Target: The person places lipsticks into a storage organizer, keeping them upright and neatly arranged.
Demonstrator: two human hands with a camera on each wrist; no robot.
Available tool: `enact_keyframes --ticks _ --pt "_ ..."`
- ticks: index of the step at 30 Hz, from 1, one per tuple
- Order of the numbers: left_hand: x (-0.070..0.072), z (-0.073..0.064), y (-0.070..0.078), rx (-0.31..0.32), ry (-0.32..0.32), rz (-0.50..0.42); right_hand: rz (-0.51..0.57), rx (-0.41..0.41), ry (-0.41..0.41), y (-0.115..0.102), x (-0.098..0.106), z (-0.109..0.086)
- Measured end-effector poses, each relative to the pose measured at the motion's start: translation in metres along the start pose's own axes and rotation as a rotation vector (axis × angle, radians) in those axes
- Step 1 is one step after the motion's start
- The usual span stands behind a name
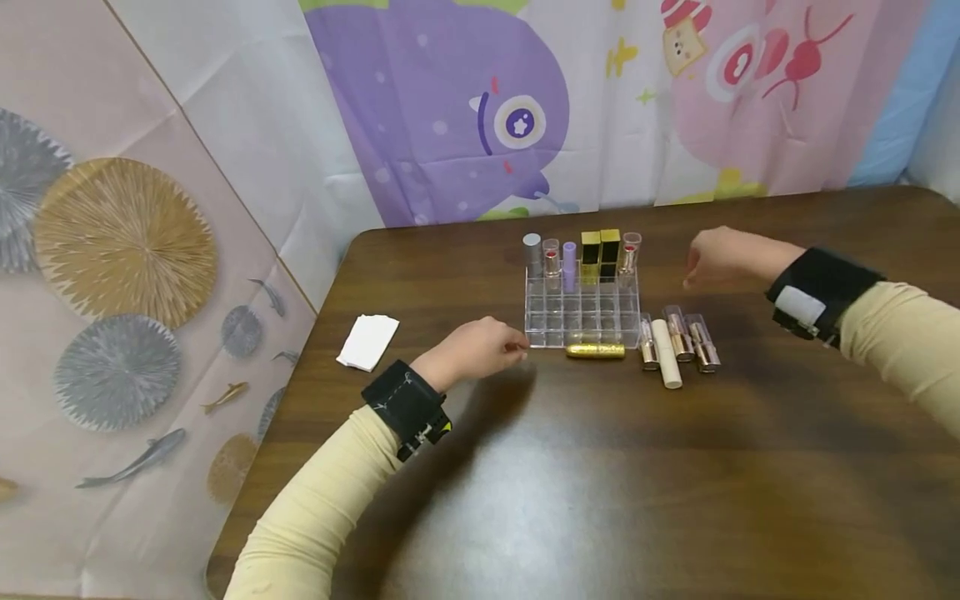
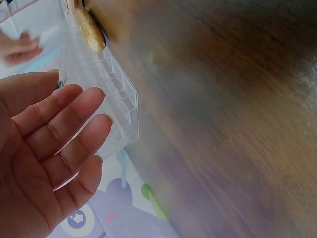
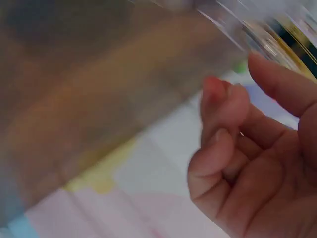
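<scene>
My left hand (image 1: 480, 347) is beside the front left corner of a clear acrylic lipstick organizer (image 1: 527, 321). Its fingers are loosely bent with an empty palm in the left wrist view. Along the organizer's back row stand several lipsticks, among them a grey-capped tube (image 1: 532, 254), a lilac tube (image 1: 569, 265) and two black-and-gold ones (image 1: 609, 250). My right hand (image 1: 726, 256) hovers to the right of the organizer, fingers loosely curled around nothing, thumb apart. A glittery gold tube (image 1: 595, 351) lies along the organizer's front edge.
Right of the organizer lie a cream tube (image 1: 666, 354) and several clear-capped lipsticks (image 1: 702, 343). A stack of white cards (image 1: 367, 342) is on the left of the brown wooden table (image 1: 600, 500). A cartoon-printed curtain (image 1: 450, 108) hangs behind the table's back edge.
</scene>
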State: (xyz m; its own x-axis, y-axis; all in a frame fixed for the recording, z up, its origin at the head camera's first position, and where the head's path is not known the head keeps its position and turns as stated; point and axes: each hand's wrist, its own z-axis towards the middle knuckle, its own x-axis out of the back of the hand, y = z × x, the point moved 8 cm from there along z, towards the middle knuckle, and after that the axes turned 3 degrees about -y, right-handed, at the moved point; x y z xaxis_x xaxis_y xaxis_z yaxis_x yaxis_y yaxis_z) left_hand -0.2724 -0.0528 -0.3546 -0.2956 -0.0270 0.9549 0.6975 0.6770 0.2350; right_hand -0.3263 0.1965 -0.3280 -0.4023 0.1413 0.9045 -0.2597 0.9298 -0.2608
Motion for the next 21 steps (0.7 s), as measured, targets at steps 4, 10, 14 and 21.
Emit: enact_keyframes --ticks 4,10,14,21 --pt "0.000 0.000 0.001 -0.014 -0.004 0.000 0.043 -0.054 -0.166 0.014 -0.040 -0.001" --pt "-0.001 0.001 0.003 -0.016 -0.007 0.000 0.093 -0.078 -0.186 0.020 -0.062 -0.001" --pt "-0.002 0.001 0.002 -0.005 -0.005 0.003 0.091 -0.090 -0.161 0.019 -0.062 0.001" --pt "-0.005 -0.002 -0.001 0.014 -0.010 -0.014 0.083 -0.150 -0.167 0.022 -0.067 0.005"
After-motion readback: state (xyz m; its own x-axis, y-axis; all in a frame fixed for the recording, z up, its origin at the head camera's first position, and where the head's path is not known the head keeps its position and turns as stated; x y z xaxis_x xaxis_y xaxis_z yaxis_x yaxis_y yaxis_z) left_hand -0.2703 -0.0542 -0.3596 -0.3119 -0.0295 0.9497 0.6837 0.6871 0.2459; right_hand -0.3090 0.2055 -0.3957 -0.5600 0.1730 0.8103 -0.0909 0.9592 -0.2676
